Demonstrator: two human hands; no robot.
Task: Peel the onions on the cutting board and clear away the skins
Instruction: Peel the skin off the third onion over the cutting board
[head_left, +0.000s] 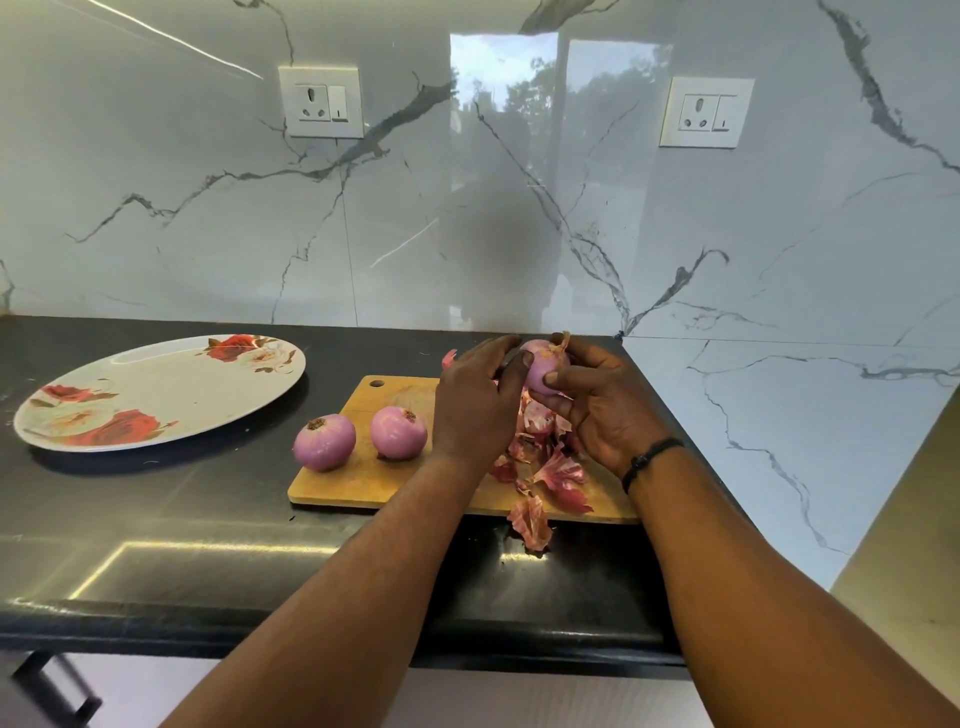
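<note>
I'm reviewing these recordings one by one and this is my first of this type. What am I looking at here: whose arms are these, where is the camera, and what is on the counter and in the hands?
There is no machine here. One wide-angle camera sits on a person's head and looks forward and down, so the two arms coming in from the bottom are that person's own.

The right hand, with a dark band on its wrist, holds an onion above the cutting board. The left hand is at the same onion, its thumb against the side; whether it pinches skin there I cannot tell.

Two more peeled onions stand on the board's left part: one near the edge, one beside it. Loose skins lie heaped under the hands, and one piece hangs over the board's front edge. A flowered plate sits on the dark counter to the left.
</note>
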